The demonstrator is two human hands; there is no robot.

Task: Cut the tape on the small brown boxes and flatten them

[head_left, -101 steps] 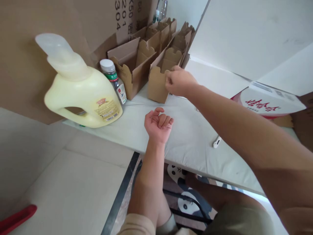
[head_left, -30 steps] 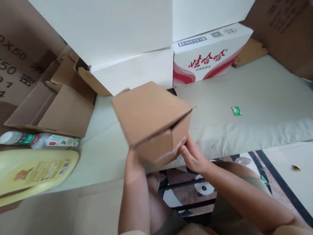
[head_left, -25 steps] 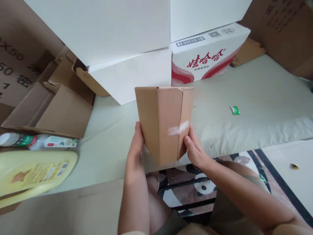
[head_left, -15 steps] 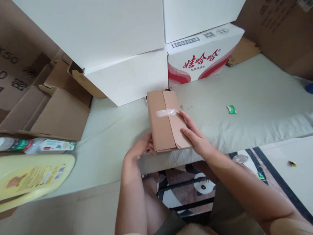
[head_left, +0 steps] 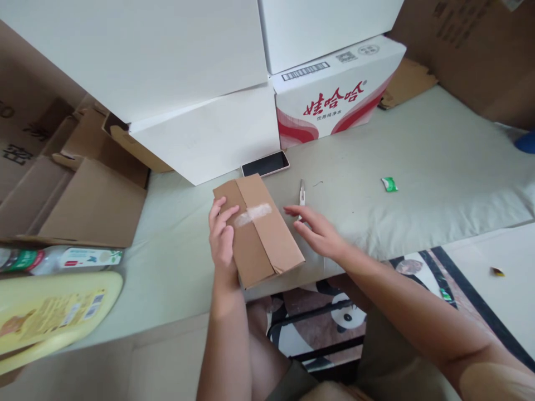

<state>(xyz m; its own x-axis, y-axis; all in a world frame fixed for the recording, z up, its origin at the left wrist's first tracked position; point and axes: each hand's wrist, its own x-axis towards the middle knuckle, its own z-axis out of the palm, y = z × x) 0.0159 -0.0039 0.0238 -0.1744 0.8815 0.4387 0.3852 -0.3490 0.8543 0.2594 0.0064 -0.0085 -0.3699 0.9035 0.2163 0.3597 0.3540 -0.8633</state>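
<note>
A small brown cardboard box (head_left: 267,239), its flaps joined by a strip of clear tape (head_left: 253,214), is tilted above the pale green cloth. My left hand (head_left: 223,239) grips its left side, fingers on the top flap and thumb lower down. To the right of the box, my right hand (head_left: 320,234) is off it, with thumb and forefinger apart. Those fingers reach over the handle of a small utility knife (head_left: 302,192) on the cloth; whether they touch it I cannot tell. Behind the box lies a phone (head_left: 266,164) with a dark screen.
White cartons (head_left: 209,131) and a red-and-white water carton (head_left: 334,106) stand at the back. On the left are an open brown carton (head_left: 92,206), a drink bottle (head_left: 79,258) and a big yellow jug (head_left: 58,306). A green wrapper (head_left: 389,184) lies to the right.
The box has turned and shifted left, uncovering the phone and the knife. My left hand has moved up its side, and my right hand has let go of it.
</note>
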